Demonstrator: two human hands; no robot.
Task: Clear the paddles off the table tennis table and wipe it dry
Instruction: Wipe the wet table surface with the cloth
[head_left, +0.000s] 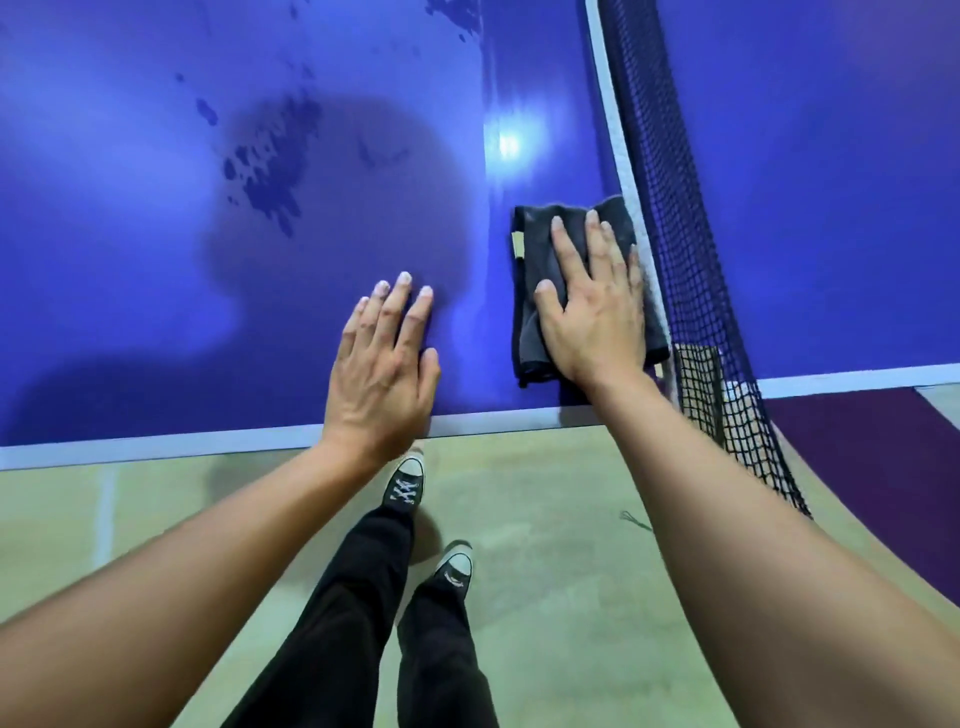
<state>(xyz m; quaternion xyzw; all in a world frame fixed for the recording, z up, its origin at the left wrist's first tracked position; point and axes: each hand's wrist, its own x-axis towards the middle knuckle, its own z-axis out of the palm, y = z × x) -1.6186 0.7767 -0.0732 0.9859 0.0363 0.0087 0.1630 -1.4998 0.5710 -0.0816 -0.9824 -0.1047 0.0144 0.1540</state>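
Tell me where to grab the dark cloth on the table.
Probably the free left edge of the cloth, coming from above left: it lies folded flat, the right hand presses flat on its middle, and the net borders its right side.

cloth (535, 239) partly hidden under r hand (597, 317)
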